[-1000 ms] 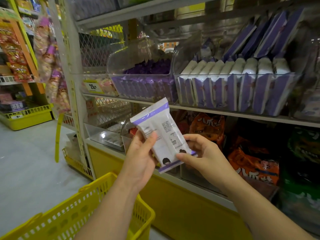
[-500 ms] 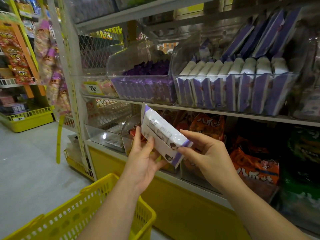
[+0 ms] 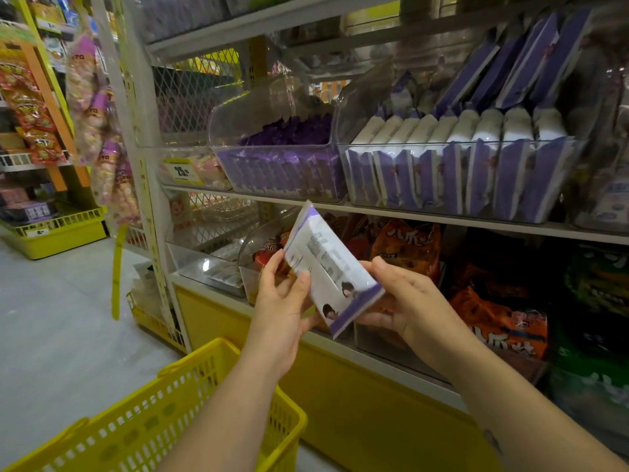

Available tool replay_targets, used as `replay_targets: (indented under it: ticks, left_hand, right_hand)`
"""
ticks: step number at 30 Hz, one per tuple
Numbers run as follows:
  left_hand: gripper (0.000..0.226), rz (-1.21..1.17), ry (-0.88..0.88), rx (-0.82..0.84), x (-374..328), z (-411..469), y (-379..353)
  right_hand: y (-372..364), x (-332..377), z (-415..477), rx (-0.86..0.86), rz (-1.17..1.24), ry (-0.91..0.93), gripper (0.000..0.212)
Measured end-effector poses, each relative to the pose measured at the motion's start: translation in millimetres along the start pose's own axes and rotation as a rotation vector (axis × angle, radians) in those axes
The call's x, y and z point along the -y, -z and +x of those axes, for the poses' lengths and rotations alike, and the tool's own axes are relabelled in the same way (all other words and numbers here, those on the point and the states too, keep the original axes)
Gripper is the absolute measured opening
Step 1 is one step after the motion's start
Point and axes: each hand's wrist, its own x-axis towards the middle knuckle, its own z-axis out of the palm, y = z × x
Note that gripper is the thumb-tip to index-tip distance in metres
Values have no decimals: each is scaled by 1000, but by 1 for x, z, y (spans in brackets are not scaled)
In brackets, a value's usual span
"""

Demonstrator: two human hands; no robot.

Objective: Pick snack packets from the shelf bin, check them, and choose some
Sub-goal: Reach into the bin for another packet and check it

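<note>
A white snack packet (image 3: 328,264) with purple ends and small printed text is held in front of the shelf, tilted with its upper end toward the left. My left hand (image 3: 284,306) grips its left side with thumb on the printed face. My right hand (image 3: 400,298) holds its lower right purple end. Above, a clear shelf bin (image 3: 456,206) holds a row of several matching white and purple packets standing upright. A second clear bin (image 3: 272,131) to its left holds smaller purple packets.
A yellow shopping basket (image 3: 190,413) hangs below my left forearm. Orange snack bags (image 3: 500,315) and green ones (image 3: 599,281) fill the lower shelf. A yellow shelf base (image 3: 340,396) runs below. Hanging snack bags (image 3: 98,131) and another rack stand left across the grey aisle floor.
The packet has turned from lying flat with its printed back toward me to a steeper tilt, seen more edge-on. Both hands keep hold of it and have shifted slightly.
</note>
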Motion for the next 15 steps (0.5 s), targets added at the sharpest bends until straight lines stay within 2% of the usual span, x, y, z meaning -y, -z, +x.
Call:
replay_targets:
  ticks: [3,5,9,15]
  left_hand:
    - [41,239,-108,65,3,-2,-5]
    - [45,358,-118,135,3,-4,-6]
    - [80,469,-40,303,-1,-9,-4]
    - [98,598,-78,221,-1,-9,-6]
  right_hand:
    - [-4,-2,0,48,8,-58,37]
    - [-5,-4,0,40,19,-59,32]
    - [-3,-6,0,-1,13,-36,22]
    - [-3,-11,0,4,-152,-11,26]
